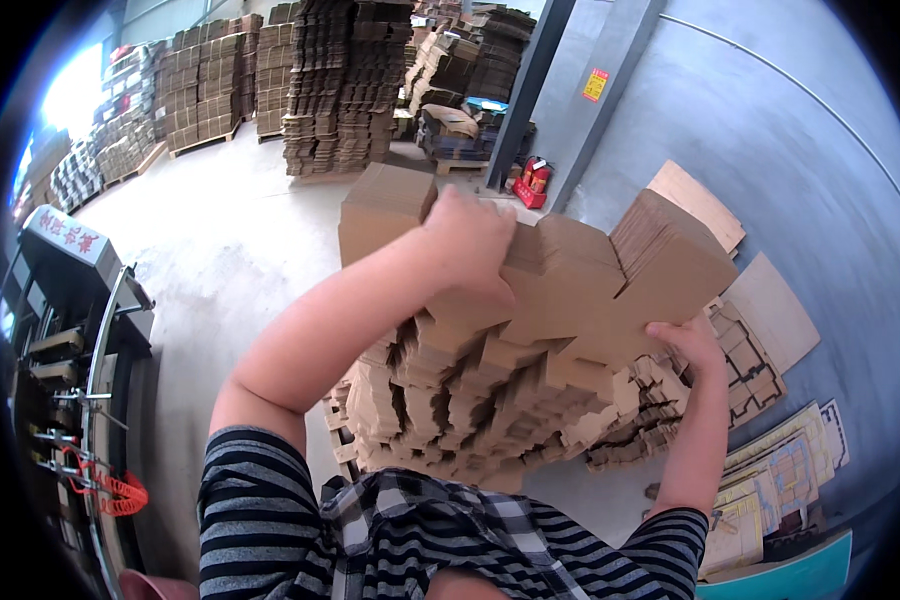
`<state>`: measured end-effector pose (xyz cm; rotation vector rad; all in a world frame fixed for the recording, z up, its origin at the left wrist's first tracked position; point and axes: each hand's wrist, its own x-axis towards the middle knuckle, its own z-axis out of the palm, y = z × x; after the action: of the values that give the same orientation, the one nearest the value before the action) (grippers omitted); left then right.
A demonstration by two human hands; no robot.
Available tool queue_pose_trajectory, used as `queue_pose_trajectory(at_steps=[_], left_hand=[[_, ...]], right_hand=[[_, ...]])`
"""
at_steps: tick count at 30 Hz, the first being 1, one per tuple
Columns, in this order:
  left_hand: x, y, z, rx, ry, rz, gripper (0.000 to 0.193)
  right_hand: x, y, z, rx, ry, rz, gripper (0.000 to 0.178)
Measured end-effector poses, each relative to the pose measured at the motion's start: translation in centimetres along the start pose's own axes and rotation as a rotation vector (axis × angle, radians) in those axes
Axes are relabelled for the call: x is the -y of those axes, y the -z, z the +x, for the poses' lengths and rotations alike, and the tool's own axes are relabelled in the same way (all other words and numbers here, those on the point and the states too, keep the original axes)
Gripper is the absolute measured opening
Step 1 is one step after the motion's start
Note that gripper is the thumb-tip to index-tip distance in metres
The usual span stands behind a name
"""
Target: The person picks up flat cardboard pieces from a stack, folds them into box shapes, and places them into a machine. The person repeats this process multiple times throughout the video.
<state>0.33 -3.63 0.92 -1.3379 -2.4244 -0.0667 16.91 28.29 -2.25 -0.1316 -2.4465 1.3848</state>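
A thick bundle of brown die-cut cardboard blanks (pixel 570 290) is between my two hands, tilted so that one broad face points toward me. My left hand (pixel 473 243) is closed over its far upper edge, left of the middle, with the fingertips partly hidden behind it. Lower on the right side, my right hand (pixel 692 342) grips the bundle, its thumb on the near face and the other fingers mostly hidden. Directly below is a tall stack of similar cardboard blanks (pixel 440 405) with uneven, notched edges. Whether the bundle touches this stack is hard to see.
Black machinery (pixel 80 330) with an orange coiled hose (pixel 120 493) stands at left. Tall cardboard piles (pixel 345 90) rise beyond. Red fire extinguishers (pixel 533 183) sit by a grey column (pixel 606 95). Flat cutting boards (pixel 785 470) lean along the right wall.
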Motion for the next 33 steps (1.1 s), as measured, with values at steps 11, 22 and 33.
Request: queue_pose_trajectory(at_steps=[11, 22, 33], left_hand=[[1.3, -0.3, -0.4, -0.005, -0.03, 0.008, 0.071], [1.5, -0.1, -0.1, 0.15, -0.021, 0.041, 0.079], [1.4, 0.1, 0.0, 0.124, -0.066, 0.045, 0.076]], right_hand=[[1.4, 0.4, 0.0, 0.016, -0.096, -0.129, 0.063], [17.9, -10.3, -1.2, -0.045, 0.718, -0.675, 0.065], [14.9, -15.0, 6.7, 0.263, 0.421, -1.441, 0.079]])
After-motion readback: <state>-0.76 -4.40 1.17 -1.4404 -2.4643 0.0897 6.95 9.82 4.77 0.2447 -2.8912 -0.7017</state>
